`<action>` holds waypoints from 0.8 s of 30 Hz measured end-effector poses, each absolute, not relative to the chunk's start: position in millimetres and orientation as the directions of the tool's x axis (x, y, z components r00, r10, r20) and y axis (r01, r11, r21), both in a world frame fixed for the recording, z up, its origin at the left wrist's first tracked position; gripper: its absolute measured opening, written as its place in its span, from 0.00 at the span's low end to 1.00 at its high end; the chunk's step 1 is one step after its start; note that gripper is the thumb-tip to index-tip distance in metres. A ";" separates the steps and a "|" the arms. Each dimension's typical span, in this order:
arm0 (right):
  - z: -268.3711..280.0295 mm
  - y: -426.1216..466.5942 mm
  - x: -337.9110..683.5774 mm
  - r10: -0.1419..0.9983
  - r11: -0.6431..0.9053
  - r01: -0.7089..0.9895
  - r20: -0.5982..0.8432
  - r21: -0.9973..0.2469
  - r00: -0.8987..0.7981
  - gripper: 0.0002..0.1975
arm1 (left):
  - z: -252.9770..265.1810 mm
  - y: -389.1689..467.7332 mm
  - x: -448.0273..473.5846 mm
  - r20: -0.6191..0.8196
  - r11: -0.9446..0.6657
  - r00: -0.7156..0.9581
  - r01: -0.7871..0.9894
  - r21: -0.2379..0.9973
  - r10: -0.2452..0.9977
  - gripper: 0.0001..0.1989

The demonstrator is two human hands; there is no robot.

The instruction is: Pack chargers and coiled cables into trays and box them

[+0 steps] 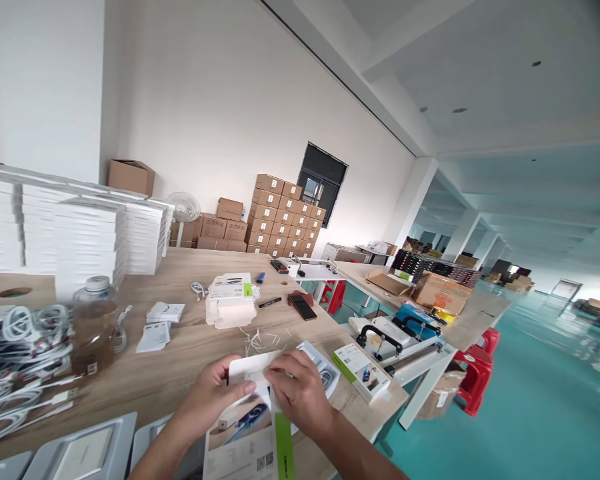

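Both hands are on a white and green printed product box (245,437) at the front edge of the wooden table. My left hand (223,385) grips the box's open top flap, thumb on the near side. My right hand (300,390) has its fingers pinched at the flap's right part, where they hide what they touch. Just behind the right hand lies an open tray (329,373) with a coiled white cable in it. A second printed box (361,371), closed, sits to the right near the table's edge.
Coiled white cables (20,360) and a bottle of brown liquid (96,327) stand left, before stacked white boxes (87,233). Grey trays (85,447) lie in front. Flattened cartons (230,303), a phone (303,305) and a marker (270,302) lie further back. A clamp fixture (380,337) is right.
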State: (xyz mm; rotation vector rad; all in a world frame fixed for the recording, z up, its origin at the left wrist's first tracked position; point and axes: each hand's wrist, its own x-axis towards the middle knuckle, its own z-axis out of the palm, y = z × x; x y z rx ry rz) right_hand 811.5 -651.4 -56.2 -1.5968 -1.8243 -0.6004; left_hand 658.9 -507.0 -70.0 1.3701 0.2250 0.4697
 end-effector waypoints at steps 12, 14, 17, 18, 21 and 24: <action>-40.7 -662.5 830.4 0.899 0.094 0.537 0.303 -0.838 0.316 0.30 | -75.3 -510.4 663.7 0.213 -0.062 0.866 -0.207 0.976 0.451 0.13; -42.8 -661.3 830.1 0.899 0.099 0.468 0.280 -0.878 0.336 0.23 | -75.6 -510.8 664.0 0.223 -0.082 0.864 -0.209 0.974 0.451 0.12; -46.0 -658.7 829.4 0.889 0.117 0.445 0.293 -0.888 0.351 0.19 | -75.2 -512.0 662.9 0.238 -0.103 0.860 -0.214 0.971 0.451 0.13; -46.8 -658.3 829.4 0.885 0.119 0.457 0.303 -0.881 0.353 0.19 | -74.7 -512.7 662.2 0.238 -0.105 0.861 -0.214 0.971 0.449 0.13; -49.1 -658.5 829.8 0.874 0.124 0.496 0.331 -0.859 0.356 0.19 | -73.6 -514.9 660.4 0.237 -0.104 0.863 -0.213 0.972 0.446 0.13; -51.7 -659.1 830.5 0.861 0.117 0.526 0.350 -0.842 0.368 0.19 | -75.3 -515.7 660.5 0.245 -0.111 0.856 -0.218 0.970 0.455 0.13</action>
